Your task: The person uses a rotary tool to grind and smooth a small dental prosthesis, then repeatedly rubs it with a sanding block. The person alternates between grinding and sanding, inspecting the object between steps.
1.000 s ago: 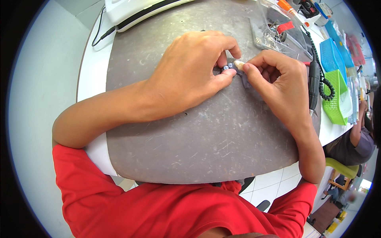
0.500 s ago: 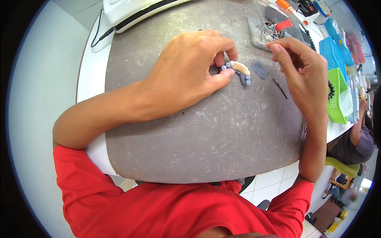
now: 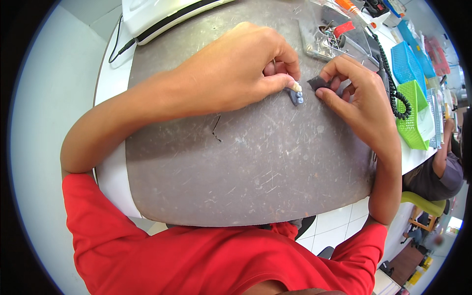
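Between the thumb and fingers of my left hand is a small dental model, blue-grey with a few cream teeth. Its far part is hidden behind my fingers. Close by on the right, my right hand pinches a small dark grey piece of sandpaper, whose free edge points toward the model with a small gap between them. The worn grey mat lies under both hands.
A thin dark wire rests left of centre. Beyond my right hand stands a clear plastic box of small metal bits. Coiled black cord and a green basket line the right side. A white device sits far left.
My right hand has come down and left and picked the sandpaper up off the mat. My left hand has taken hold of the model, covering more of it.
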The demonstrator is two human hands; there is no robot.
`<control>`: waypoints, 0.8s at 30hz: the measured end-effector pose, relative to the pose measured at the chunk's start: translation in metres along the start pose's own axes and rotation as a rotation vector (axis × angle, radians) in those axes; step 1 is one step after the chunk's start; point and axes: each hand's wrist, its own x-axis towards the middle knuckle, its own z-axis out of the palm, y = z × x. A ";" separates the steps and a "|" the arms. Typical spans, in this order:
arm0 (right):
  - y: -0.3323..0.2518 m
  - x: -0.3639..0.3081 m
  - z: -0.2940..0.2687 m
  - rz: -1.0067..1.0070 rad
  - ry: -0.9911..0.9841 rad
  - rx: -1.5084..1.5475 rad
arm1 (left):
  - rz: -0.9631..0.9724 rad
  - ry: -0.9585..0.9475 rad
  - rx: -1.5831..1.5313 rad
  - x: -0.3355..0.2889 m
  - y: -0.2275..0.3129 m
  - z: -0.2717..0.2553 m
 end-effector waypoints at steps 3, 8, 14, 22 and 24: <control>0.003 -0.003 0.000 0.008 0.053 0.118 | 0.004 0.053 -0.055 -0.001 -0.004 0.006; 0.000 -0.002 0.002 -0.340 0.107 0.025 | -0.037 0.097 -0.112 -0.006 -0.003 0.007; -0.008 -0.011 0.012 -0.534 0.041 -0.101 | 0.018 0.156 -0.119 -0.006 -0.010 0.015; -0.007 -0.010 0.023 -0.681 0.084 -0.279 | 0.042 0.178 -0.093 -0.007 -0.009 0.015; -0.009 -0.012 0.023 -0.674 0.076 -0.297 | 0.098 0.205 -0.067 -0.006 -0.012 0.018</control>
